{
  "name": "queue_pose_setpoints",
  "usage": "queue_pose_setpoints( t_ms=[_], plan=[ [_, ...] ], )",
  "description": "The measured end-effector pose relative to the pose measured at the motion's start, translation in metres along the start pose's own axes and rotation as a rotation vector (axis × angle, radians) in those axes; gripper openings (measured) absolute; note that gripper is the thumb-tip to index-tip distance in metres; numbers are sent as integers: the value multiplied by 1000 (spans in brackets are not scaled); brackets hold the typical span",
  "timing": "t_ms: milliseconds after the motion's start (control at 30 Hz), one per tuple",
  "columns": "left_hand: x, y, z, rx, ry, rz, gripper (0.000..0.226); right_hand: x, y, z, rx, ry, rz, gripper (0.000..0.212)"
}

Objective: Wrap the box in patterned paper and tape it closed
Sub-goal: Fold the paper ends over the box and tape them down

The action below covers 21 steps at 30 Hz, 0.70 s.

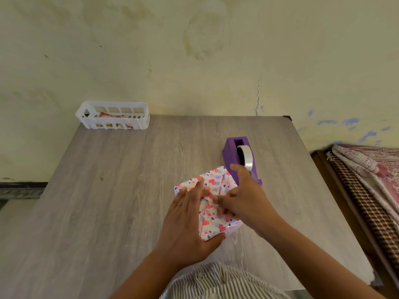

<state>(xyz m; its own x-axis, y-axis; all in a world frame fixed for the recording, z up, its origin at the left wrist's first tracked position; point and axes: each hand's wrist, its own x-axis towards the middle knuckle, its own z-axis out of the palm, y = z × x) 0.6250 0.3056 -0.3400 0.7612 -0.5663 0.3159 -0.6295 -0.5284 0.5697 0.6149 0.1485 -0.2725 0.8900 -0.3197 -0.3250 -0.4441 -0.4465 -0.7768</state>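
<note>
At the far left corner of the grey wood-grain counter [108, 169] stands a white plastic basket [113, 115] with slotted walls and some printed packets inside. Near the middle, the left hand [190, 216] lies flat on the box [210, 201], its fingers [195, 188] straight and a little spread, thumb under the near corner. The box, wrapped in glossy heart-patterned paper, sits on the counter. The right hand [244, 197] seems to pinch a folded paper flap, though motion blur hides the fingertips. Just behind stands a purple plastic tape dispenser [240, 158] with a shiny roll.
</note>
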Motion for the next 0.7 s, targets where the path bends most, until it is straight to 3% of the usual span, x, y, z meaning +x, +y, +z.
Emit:
queue_pose_setpoints(
  t_ms=[67,267,433,600,700],
  plan=[
    [0,1,0,12,15,13,101,3,-4,1,-105,33,16,70],
    [1,-5,-1,139,7,94,82,15,-18,-5,-445,-137,68,68],
    [2,-4,-5,231,-69,90,79,13,-4,-18,-545,-199,184,81],
    [5,-3,-11,292,-163,71,79,6,18,-35,-659,-190,145,110],
    [10,-11,-19,275,-276,79,79,-2,28,-44,-586,-318,133,96]
  ],
)
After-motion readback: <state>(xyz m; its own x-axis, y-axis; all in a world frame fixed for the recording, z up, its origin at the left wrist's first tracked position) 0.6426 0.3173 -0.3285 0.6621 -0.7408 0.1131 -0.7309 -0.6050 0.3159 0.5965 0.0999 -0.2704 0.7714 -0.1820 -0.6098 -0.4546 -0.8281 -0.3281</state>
